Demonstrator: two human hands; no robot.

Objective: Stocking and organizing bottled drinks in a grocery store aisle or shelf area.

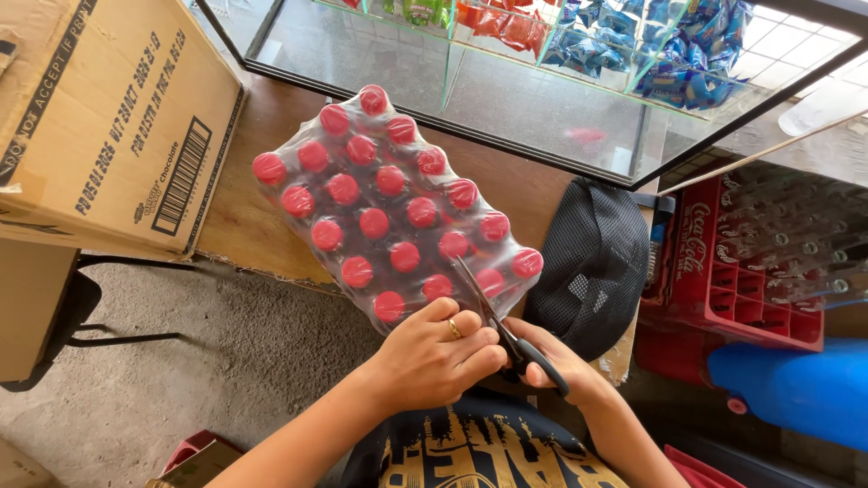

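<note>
A shrink-wrapped pack of bottles with red caps (pixel 389 203) lies on a wooden counter (pixel 244 217). My left hand (pixel 434 357), with a ring on one finger, presses against the pack's near edge. My right hand (pixel 565 366) holds black-handled scissors (pixel 502 321) whose blades point up into the plastic wrap between the nearest caps.
A large cardboard box (pixel 99 117) stands at the left. A glass display case (pixel 506 81) with snack packets runs along the back. A black mesh cap (pixel 592 262) lies right of the pack. A red bottle crate (pixel 732 271) and a blue container (pixel 800 389) sit at the right.
</note>
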